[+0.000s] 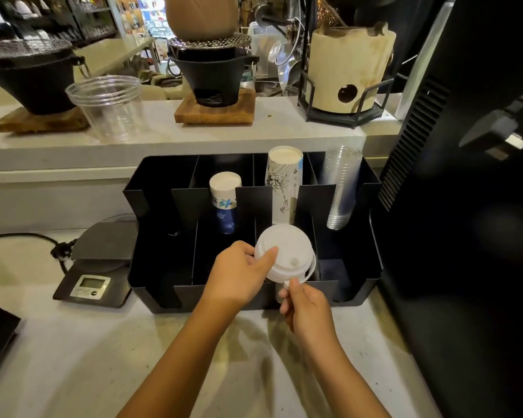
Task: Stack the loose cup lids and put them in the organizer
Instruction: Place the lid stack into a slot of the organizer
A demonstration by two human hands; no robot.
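Here, my left hand (239, 273) grips the stack of white lids (284, 253) at its left rim, thumb on the top face, fingers curled behind. My right hand (307, 306) pinches the lower right edge of the stack between thumb and fingertips, mostly closed. The lids are held over the front row of the black organizer (372, 267), above the slot second from the right. The stack is tilted: the domed top faces up and toward me, its axis leaning toward the camera, and the small sip hole sits on the lower right of the top face. How many lids are in the stack I cannot tell; at least two rims show at the right.

In the back row stands a short stack of paper cups (225, 200), upside down, with a blue print and a teal logo; its text is too small to read. Right of it is a taller stack of white cups (284, 185) with a black line drawing, lettering unreadable. Far right leans a stack of clear cups (341, 188). No writing shows on the lids. A kitchen scale (95, 285) sits on the counter left of the organizer, display blank.
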